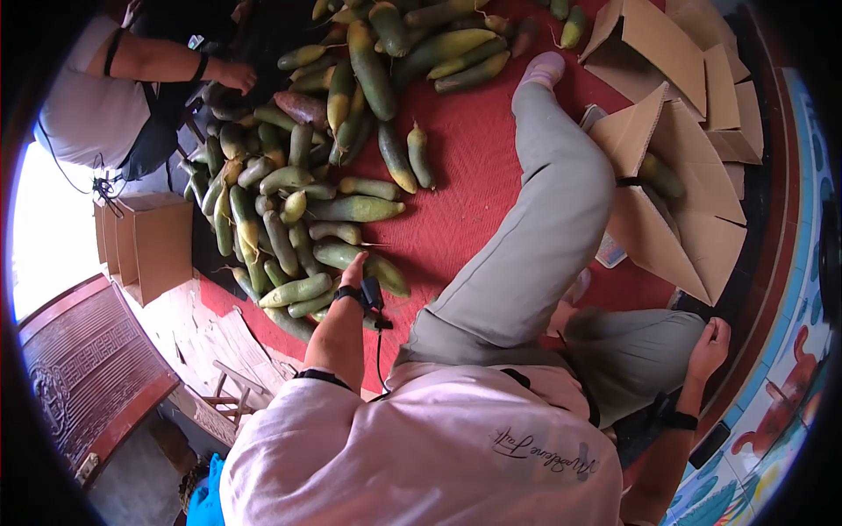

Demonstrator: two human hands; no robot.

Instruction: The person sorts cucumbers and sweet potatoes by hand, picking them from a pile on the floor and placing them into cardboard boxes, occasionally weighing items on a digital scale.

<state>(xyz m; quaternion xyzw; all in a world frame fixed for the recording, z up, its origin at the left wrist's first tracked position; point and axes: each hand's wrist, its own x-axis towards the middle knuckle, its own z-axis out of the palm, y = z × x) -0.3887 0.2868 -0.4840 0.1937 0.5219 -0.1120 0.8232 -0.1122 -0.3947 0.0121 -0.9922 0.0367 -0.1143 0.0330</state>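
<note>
Cucumber [373, 267] under left hand [353, 267]; right hand [712, 344] rests on knee [653, 337]

produce packing floor | heaped gourds [289, 210] | red mat [474, 175] | cardboard boxes [675, 53]

long green-yellow gourd [361, 262], lying flat on red mat [474, 184], at pile's edge

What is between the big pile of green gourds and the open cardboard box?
In the head view, the person's outstretched leg lies across the red mat between the gourd pile and the cardboard box.
</note>
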